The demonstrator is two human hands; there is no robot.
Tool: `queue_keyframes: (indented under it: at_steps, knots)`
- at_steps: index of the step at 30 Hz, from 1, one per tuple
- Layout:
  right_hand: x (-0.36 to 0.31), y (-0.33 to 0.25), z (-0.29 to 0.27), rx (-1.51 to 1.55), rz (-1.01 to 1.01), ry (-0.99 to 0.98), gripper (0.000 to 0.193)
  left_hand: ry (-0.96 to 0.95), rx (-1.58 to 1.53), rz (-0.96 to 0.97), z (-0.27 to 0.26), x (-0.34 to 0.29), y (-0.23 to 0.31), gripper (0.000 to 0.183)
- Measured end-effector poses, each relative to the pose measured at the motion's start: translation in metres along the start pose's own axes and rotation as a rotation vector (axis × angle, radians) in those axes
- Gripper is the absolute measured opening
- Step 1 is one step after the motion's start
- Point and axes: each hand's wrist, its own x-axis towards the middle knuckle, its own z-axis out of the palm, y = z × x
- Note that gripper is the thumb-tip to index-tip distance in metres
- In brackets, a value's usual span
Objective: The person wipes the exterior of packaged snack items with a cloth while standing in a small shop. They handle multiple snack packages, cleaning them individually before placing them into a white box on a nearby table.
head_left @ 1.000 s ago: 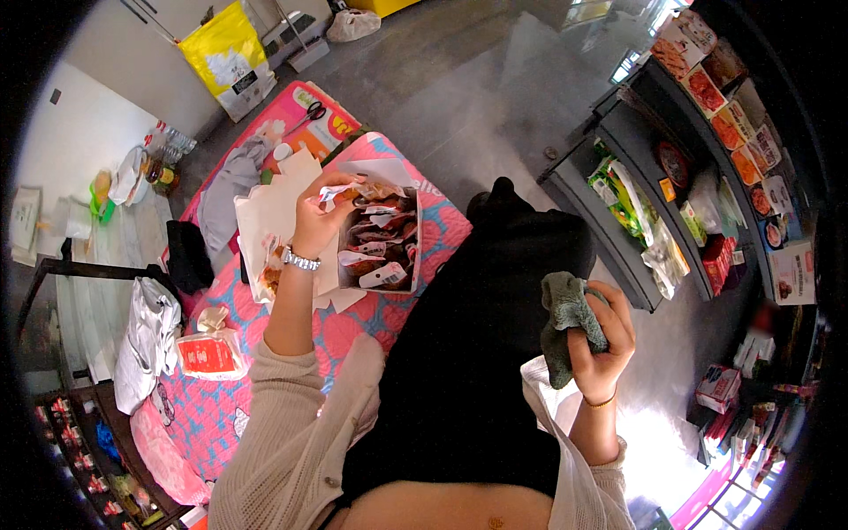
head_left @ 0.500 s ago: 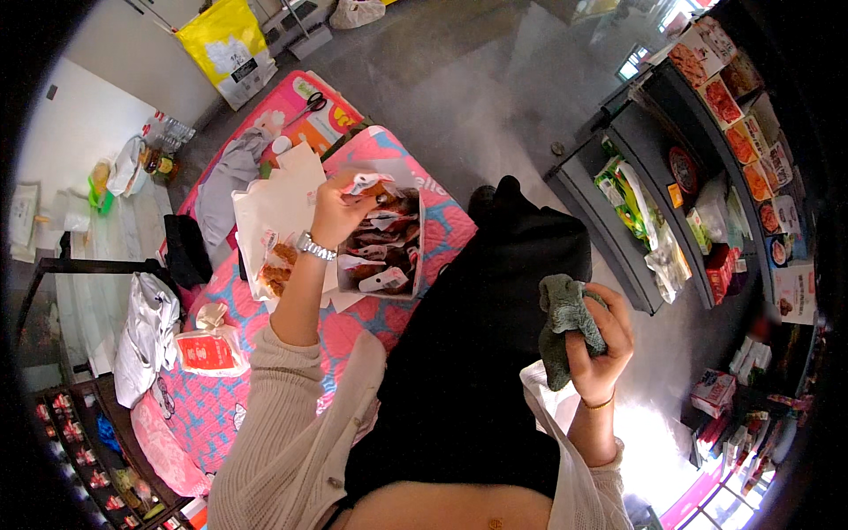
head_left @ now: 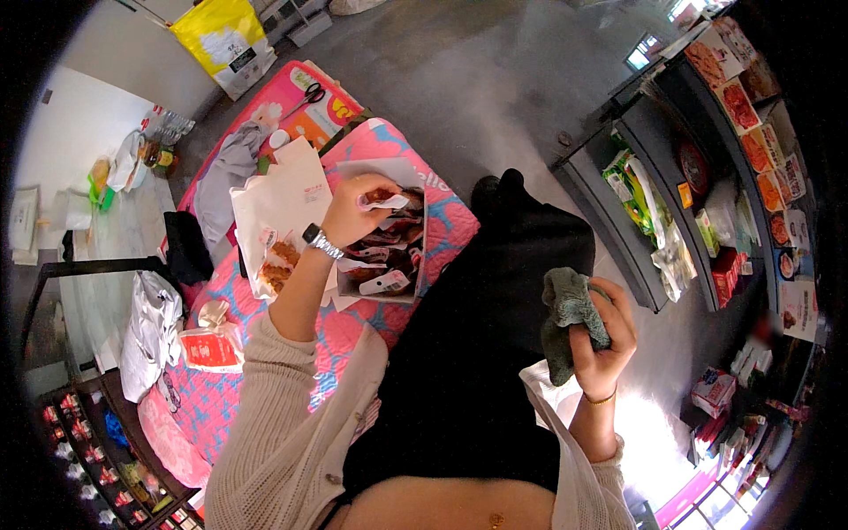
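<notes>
My left hand (head_left: 352, 215), with a metal-band watch on its wrist, is closed on a small sealed packet (head_left: 385, 200) with brown contents and a white label. It hovers over a white box (head_left: 420, 221) holding several similar dark packets (head_left: 382, 256). The box's pale lid (head_left: 276, 199) lies folded back to the left, with a picture of brown food on it. My right hand (head_left: 608, 340) grips a crumpled grey-green cloth (head_left: 565, 322) off to the right, above my dark trousers (head_left: 477, 353).
A pink and blue quilted cover (head_left: 442, 190) lies under the box. Scissors (head_left: 305, 99), a grey cloth (head_left: 231, 172) and a red-labelled plastic-wrapped pack (head_left: 212, 347) are around it. Dark shelves (head_left: 609, 225) with packaged goods stand at the right, and a yellow bag (head_left: 225, 44) at the far left.
In my left hand the packet has tilted, now showing its brown contents, and has shifted slightly right and down. My right hand keeps its grip on the cloth.
</notes>
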Motion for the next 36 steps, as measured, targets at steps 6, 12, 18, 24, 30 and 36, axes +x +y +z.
queue_keyframes:
  at_steps: [6, 12, 18, 24, 30, 36]
  knots:
    - [0.007, 0.001, 0.015, 0.053, -0.041, -0.064, 0.037, 0.002, 0.263, -0.031, 0.02, 0.004, 0.001, 0.025]
    - [0.01, -0.003, 0.019, 0.044, -0.071, -0.117, 0.039, 0.023, 0.156, -0.01, -0.001, -0.006, 0.035, 0.026]
    - [0.005, 0.002, 0.026, 0.081, -0.038, -0.119, 0.04, 0.063, 0.515, 0.247, 0.012, -0.008, 0.024, 0.019]
    - [0.002, -0.001, 0.027, 0.064, -0.031, -0.109, 0.038, 0.0, 0.803, 0.175, 0.036, -0.001, 0.022, 0.018]
    - [-0.001, 0.0, 0.023, 0.014, -0.034, -0.083, 0.034, -0.167, 0.863, 0.023, 0.035, -0.007, 0.006, 0.019]
    - [-0.002, 0.0, 0.016, 0.048, -0.002, -0.036, 0.034, 0.718, 0.216, -0.333, -0.037, -0.058, -0.017, 0.023]
